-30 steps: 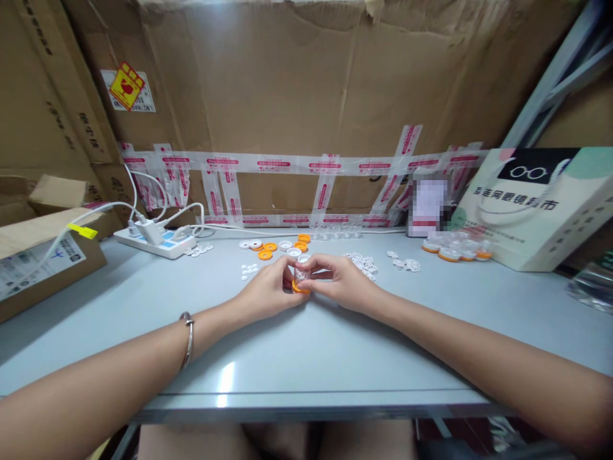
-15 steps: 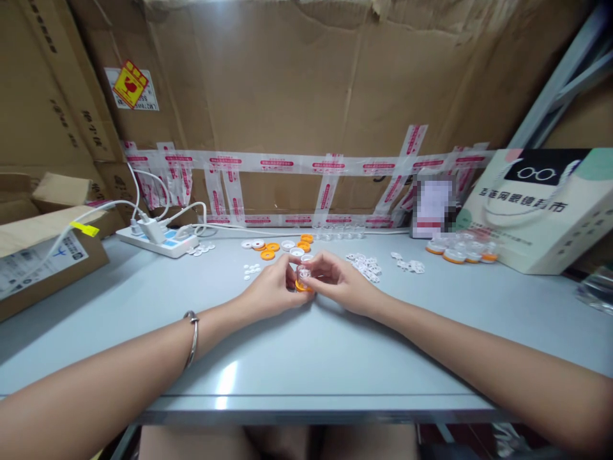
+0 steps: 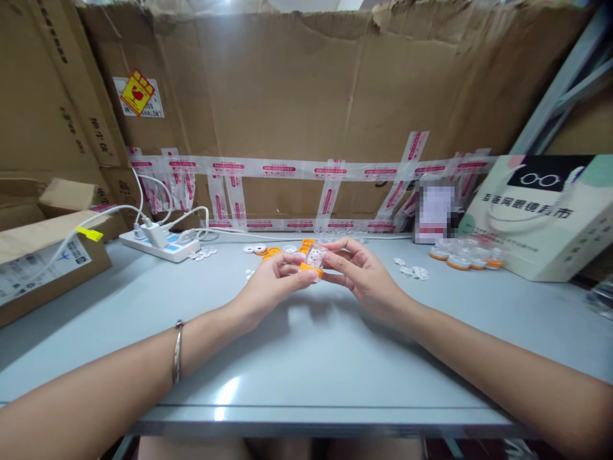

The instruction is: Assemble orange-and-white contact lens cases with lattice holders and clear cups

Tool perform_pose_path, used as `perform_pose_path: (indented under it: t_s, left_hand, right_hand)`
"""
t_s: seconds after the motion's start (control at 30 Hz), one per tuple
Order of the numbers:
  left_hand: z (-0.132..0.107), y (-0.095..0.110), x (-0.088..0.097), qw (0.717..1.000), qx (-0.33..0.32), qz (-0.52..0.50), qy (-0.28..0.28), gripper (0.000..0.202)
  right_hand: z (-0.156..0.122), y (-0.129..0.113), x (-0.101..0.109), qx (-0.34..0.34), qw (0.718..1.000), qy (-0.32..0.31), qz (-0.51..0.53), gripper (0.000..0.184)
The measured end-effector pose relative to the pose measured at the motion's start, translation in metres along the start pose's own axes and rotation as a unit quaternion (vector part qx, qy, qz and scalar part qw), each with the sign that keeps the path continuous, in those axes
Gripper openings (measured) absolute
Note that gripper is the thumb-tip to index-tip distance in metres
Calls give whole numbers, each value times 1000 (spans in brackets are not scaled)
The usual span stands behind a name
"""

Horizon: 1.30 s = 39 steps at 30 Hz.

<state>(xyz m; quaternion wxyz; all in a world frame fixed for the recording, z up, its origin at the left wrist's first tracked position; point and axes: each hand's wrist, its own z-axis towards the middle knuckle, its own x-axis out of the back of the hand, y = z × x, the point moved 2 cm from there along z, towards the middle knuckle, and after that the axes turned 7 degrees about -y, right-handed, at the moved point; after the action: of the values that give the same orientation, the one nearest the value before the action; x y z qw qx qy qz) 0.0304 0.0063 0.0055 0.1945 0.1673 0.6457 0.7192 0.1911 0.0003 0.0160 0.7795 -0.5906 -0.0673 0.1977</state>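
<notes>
The left grip (image 3: 274,278) pinches the orange base of a tilted clear container (image 3: 315,258) — raised over the counter (image 3: 268,370), well back from its front edge — while the right grip (image 3: 368,273) clasps its clear side. Orange and white rings (image 3: 272,252) lie beyond, toward the back edge.

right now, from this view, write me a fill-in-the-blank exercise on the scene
The left hand and right hand hold a small clear plastic container whose bottom ring is ____. The silver metal bracelet circles the person's ____ wrist. The cream paper bag has a black panel picturing a pair of ____. The yellow diamond sticker is on a large brown box of ____.

orange; left; glasses; cardboard
</notes>
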Motion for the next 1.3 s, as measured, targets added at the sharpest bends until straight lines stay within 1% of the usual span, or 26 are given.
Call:
perform_pose_path:
  t_s: [0.07, 0.17, 0.3, 0.5, 0.6, 0.77, 0.93, 0.97, 1.03, 1.17, 1.23, 1.3]
  left_hand:
    - [-1, 3, 0, 1000, -22, -14, -4, 35]
    - [-4, 10, -3, 998, -56, 8, 13, 29]
    - [-9, 17, -9, 997, -72, 13, 26, 26]
    - [-10, 13, -14, 995, -85, 15, 43, 27]
    - [-9, 11, -14, 996, -69, 19, 44, 28]
    - [-7, 10, -11, 995, -81, 35, 43, 31]
    - [-7, 7, -11, 990, -92, 96, 50, 34]
    - [-7, 7, -11, 988, -93, 110, 55, 35]
    - [-6, 6, -10, 984, -96, 134, 68, 37]
    - [-5, 6, -6, 977, -129, 148, 78, 41]
    - [-5, 4, -4, 974, -139, 159, 76, 42]
    - [-5, 3, -2, 971, -141, 180, 75, 43]
  right_hand:
    - [-1, -3, 0, 22, 1000, -1, -15, 21]
    - [-1, -6, -1, 58, 998, -5, -35, 21]
    - [-3, -7, -3, 77, 996, 0, -54, 24]
    - [-4, -2, -7, 116, 989, 36, -80, 27]
    - [-4, 2, -7, 115, 990, 43, -75, 27]
    - [-4, -1, -10, 90, 994, 7, -65, 24]
    - [-4, 0, -10, 91, 991, 33, -87, 27]
    - [-4, 1, -10, 84, 992, 27, -89, 27]
    - [-4, 4, -12, 72, 994, -3, -81, 27]
    - [-5, 5, -13, 55, 995, -72, -43, 31]
    - [-6, 6, -13, 48, 994, -89, -36, 34]
    - [-7, 6, -14, 45, 994, -92, -40, 35]
